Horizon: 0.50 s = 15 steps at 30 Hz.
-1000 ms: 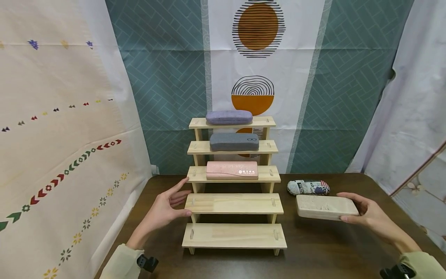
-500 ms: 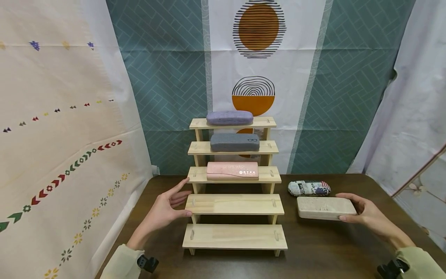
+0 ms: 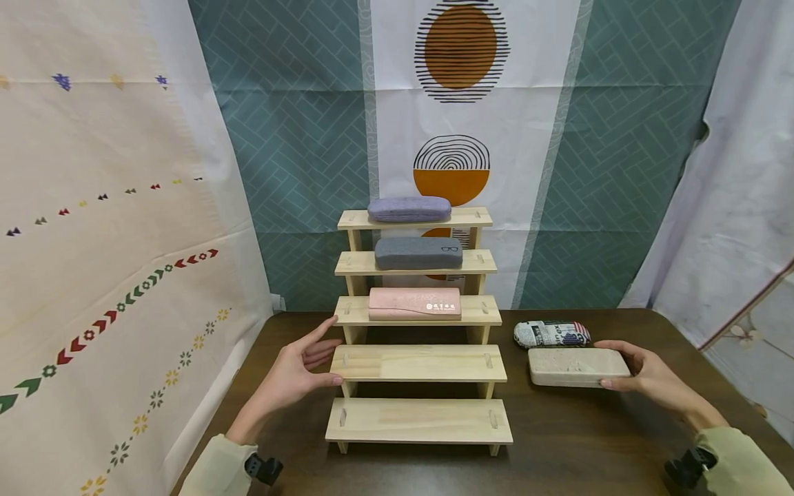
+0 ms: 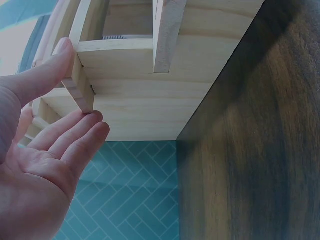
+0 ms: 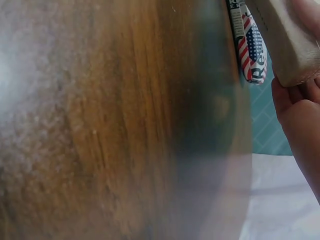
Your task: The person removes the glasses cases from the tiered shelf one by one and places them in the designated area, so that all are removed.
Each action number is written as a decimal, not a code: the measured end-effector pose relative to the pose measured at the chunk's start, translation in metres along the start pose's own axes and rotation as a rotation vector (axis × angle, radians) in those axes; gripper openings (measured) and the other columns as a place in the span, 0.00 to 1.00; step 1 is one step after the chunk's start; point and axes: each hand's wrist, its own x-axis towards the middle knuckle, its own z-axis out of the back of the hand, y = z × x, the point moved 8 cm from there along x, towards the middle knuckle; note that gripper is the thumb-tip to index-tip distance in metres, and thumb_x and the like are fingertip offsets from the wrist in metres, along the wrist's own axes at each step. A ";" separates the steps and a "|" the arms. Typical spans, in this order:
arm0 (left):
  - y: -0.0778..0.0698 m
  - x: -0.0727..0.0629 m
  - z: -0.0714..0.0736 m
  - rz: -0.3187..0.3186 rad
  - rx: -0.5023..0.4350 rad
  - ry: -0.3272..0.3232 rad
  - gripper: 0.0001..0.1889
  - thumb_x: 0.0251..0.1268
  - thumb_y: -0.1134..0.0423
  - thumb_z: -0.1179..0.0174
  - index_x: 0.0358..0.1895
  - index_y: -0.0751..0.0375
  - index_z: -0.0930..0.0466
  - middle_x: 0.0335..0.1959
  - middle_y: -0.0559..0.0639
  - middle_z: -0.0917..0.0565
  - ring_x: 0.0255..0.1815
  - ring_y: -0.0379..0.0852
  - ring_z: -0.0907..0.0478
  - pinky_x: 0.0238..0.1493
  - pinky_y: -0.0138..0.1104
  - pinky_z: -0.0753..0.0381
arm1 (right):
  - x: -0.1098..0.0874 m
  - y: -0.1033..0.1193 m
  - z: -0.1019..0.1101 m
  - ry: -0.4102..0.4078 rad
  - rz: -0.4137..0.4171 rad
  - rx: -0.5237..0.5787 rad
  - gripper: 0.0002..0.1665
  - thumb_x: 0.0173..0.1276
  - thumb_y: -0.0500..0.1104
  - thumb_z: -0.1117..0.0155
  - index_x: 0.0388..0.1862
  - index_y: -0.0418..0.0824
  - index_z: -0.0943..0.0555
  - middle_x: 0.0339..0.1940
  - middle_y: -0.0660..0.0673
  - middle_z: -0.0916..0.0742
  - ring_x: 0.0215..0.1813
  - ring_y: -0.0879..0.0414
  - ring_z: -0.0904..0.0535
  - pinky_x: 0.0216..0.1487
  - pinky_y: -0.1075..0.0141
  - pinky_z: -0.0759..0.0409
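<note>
1. Beige case point(image 3: 573, 366); right of the stepped rack point(image 3: 415, 420), just before the patterned case point(image 3: 551, 334); contact with table point(image 3: 577, 441) unclear;
2. Right hand point(image 3: 648, 377); fingers pinching the beige case's right end, likely for control;
3. Left hand point(image 3: 299, 368); fingers spread, gripping the rack's left edge, probably steadying it.
</note>
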 end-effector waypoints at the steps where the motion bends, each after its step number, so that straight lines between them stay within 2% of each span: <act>1: 0.000 0.000 0.000 0.000 0.000 0.001 0.57 0.50 0.70 0.17 0.84 0.47 0.39 0.67 0.69 0.21 0.67 0.63 0.21 0.63 0.52 0.20 | 0.001 -0.001 0.000 0.000 -0.004 -0.001 0.40 0.65 0.32 0.23 0.73 0.27 0.30 0.54 0.43 0.16 0.48 0.59 0.18 0.43 0.67 0.18; 5: 0.000 0.000 0.000 0.004 -0.007 -0.001 0.57 0.50 0.71 0.17 0.84 0.46 0.39 0.67 0.71 0.21 0.67 0.63 0.21 0.63 0.53 0.21 | 0.005 -0.003 0.000 -0.001 -0.013 0.003 0.40 0.65 0.33 0.23 0.72 0.27 0.30 0.54 0.43 0.16 0.48 0.59 0.19 0.44 0.67 0.18; 10: 0.000 0.000 0.000 0.005 -0.003 -0.002 0.57 0.50 0.71 0.17 0.84 0.46 0.39 0.67 0.68 0.21 0.67 0.62 0.21 0.63 0.51 0.20 | 0.007 -0.005 -0.001 0.000 -0.033 0.023 0.40 0.65 0.33 0.23 0.72 0.27 0.30 0.53 0.44 0.16 0.48 0.59 0.19 0.44 0.68 0.18; 15: -0.001 0.000 0.000 0.005 0.003 0.002 0.57 0.50 0.71 0.17 0.84 0.47 0.39 0.67 0.69 0.21 0.67 0.63 0.21 0.63 0.51 0.20 | 0.010 -0.007 -0.003 0.010 -0.050 0.023 0.41 0.65 0.34 0.23 0.73 0.27 0.31 0.56 0.40 0.17 0.48 0.59 0.19 0.44 0.68 0.19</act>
